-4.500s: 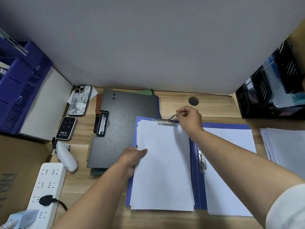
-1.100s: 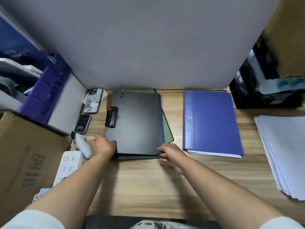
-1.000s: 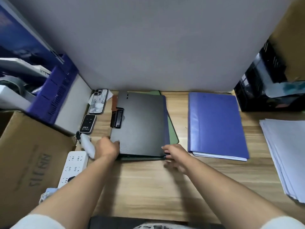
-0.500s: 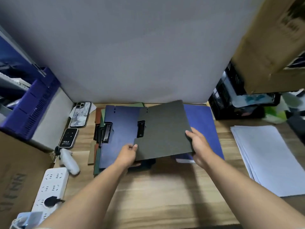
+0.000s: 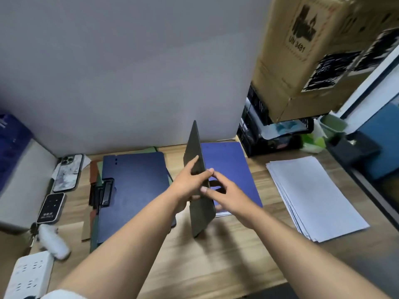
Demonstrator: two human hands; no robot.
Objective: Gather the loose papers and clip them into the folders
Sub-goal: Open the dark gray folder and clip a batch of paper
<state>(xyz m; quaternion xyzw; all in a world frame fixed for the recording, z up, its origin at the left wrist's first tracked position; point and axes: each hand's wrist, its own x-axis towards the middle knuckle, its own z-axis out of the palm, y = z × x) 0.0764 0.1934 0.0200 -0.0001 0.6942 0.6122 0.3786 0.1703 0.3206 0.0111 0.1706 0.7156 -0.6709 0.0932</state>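
Charcoal folder [image 5: 201, 214] in hand: holds it on edge over the wooden desk [image 5: 194, 266], clasping the cover with the left hand [image 5: 190, 182] and pinching the near edge with the right hand [image 5: 224, 195], seemingly with the blue folder [image 5: 228, 165] behind already filled and the white paper stack [image 5: 313, 195] at right not yet clipped.

I count three folders in plain sight: one dark grey textured folder [image 5: 201, 212], one navy textured clip folder [image 5: 133, 190], one bright blue plastic folder [image 5: 231, 167]. One stack of loose white papers [image 5: 313, 197], one white power strip [image 5: 28, 275], one marble-cased phone [image 5: 68, 172], one brown cardboard box [image 5: 298, 50].
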